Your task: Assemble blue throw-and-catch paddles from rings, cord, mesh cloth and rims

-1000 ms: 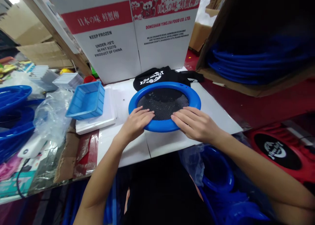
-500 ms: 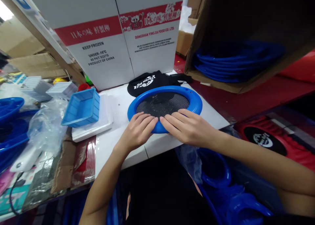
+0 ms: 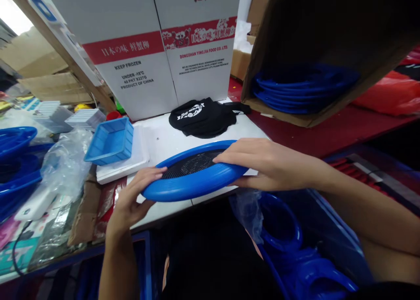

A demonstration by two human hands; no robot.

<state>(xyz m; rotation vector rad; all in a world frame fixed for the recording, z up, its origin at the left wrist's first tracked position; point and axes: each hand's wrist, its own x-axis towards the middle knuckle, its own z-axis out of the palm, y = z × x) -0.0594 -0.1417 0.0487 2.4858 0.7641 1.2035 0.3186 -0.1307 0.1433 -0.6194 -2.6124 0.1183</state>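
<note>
Between my two hands is a blue plastic ring with black mesh across its middle (image 3: 197,184), raised and tilted above the white work surface (image 3: 154,144). My left hand (image 3: 134,195) is closed on its left rim, fingers on top and thumb below. Around the right rim my right hand (image 3: 262,162) is closed the same way, its fingertips reaching over the mesh. Behind the ring lies a black fabric bag (image 3: 206,120) with white lettering, flat on the surface.
A light blue basket (image 3: 110,142) rests on a white foam slab at the left. White printed cartons (image 3: 141,72) stand at the back. To the right, a tipped cardboard box (image 3: 288,116) holds stacked blue rings (image 3: 282,92). More blue rings (image 3: 282,223) fill a bin below.
The meshed ring has come up off the surface toward me and tilted. My hands have moved apart, from its near edge to its left and right rims. More of the black bag shows.
</note>
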